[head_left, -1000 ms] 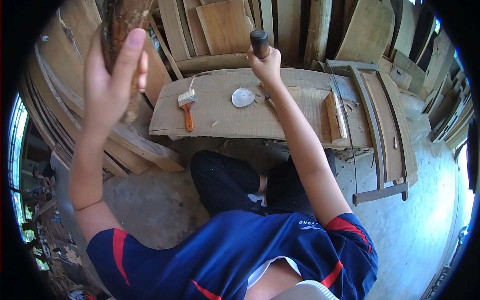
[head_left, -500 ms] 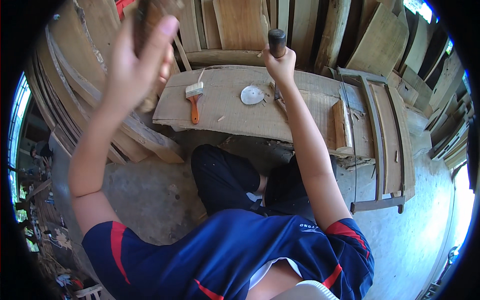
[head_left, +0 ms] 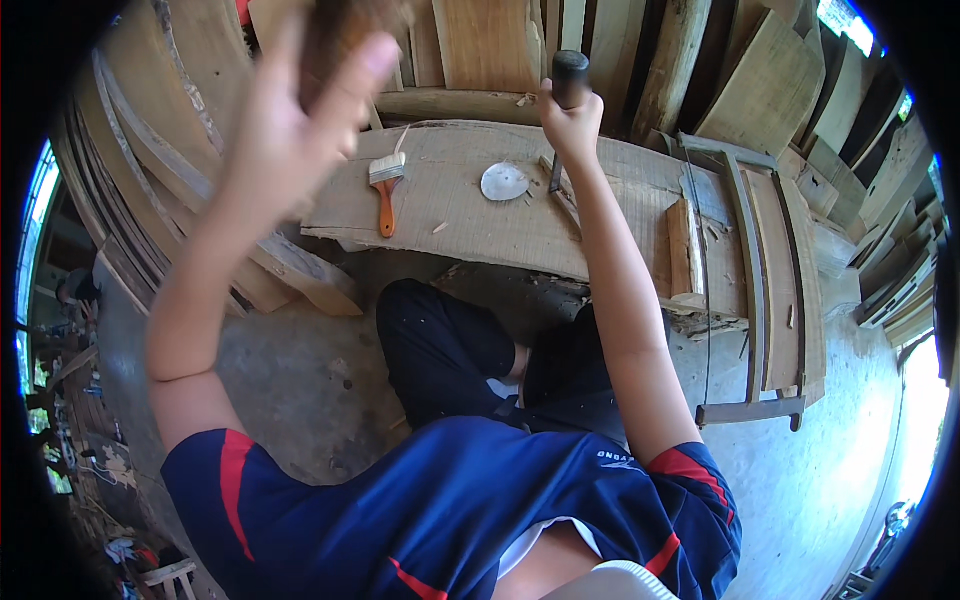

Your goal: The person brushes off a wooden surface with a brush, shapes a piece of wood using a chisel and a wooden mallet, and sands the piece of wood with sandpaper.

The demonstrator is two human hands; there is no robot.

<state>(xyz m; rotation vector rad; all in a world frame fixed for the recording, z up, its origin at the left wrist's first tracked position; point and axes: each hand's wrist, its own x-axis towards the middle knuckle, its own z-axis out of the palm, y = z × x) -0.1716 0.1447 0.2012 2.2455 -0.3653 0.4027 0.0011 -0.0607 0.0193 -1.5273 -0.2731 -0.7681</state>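
Our left hand (head_left: 285, 140) has drawn nearer our right hand (head_left: 574, 124).
We clasp the wooden club (head_left: 350, 38) left, the chisel (head_left: 570, 82) right, its dark handle top (head_left: 570, 61) above the fingers.

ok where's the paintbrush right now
In the head view, the paintbrush lies on the left part of the wide plank, left of the whitish disc.

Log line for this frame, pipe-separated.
left hand: grips brown wooden piece, blurred | right hand: grips dark-topped tool | paintbrush, whitish disc: lying on plank
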